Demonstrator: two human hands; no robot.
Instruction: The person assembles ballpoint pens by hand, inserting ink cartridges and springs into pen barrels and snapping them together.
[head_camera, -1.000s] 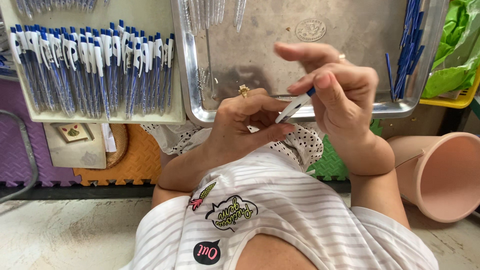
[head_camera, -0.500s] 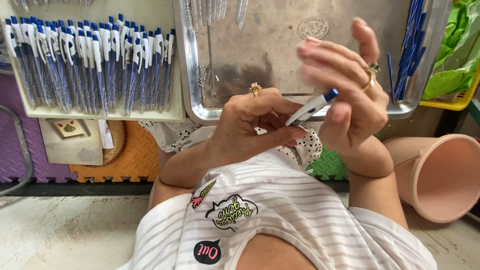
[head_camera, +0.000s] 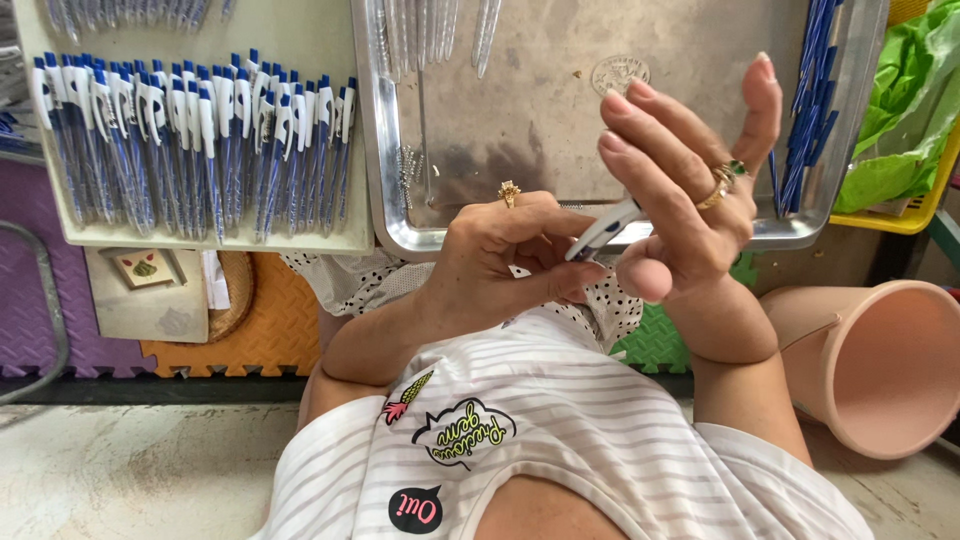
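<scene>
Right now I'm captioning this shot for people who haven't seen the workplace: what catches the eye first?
At centre, two hands work one blue-and-white pen: the left hand grips it, the right hand is spread open with ringed fingers. Behind them lies a metal tray. To the left, a row of pens fills a pale tray.
</scene>
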